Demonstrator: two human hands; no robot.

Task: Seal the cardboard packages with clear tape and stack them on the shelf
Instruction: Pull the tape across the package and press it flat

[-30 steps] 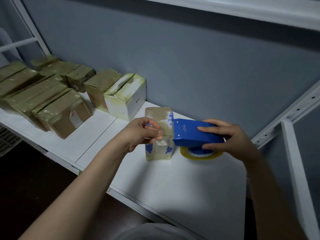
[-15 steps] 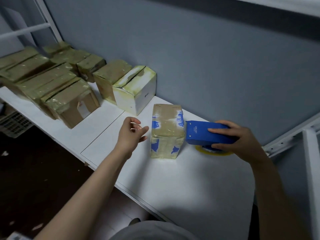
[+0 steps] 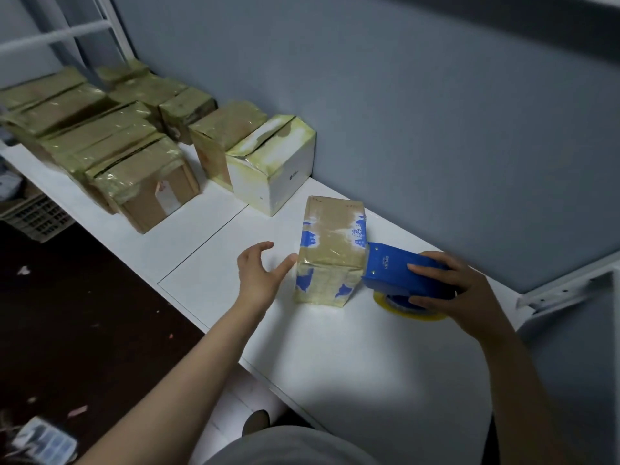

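Observation:
A small taped cardboard package (image 3: 330, 250) with blue print stands upright on the white shelf board (image 3: 352, 347). My right hand (image 3: 449, 293) grips a blue tape dispenser (image 3: 399, 273), whose front end touches the package's right side; its yellowish clear tape roll (image 3: 406, 308) lies on the board below. My left hand (image 3: 261, 273) hovers just left of the package with fingers spread, the thumb tip close to the package's left edge; I cannot tell whether it touches.
A white taped box (image 3: 275, 166) and several brown taped packages (image 3: 110, 142) sit in rows along the shelf to the left, against the grey wall. A white metal frame (image 3: 567, 283) rises at the right. Dark floor with a plastic crate (image 3: 37, 213) lies below left.
My left hand let go of the package's front, opened and drew back to its left side. The dispenser stayed at the package's right side. The view shifted, bringing more floor into view.

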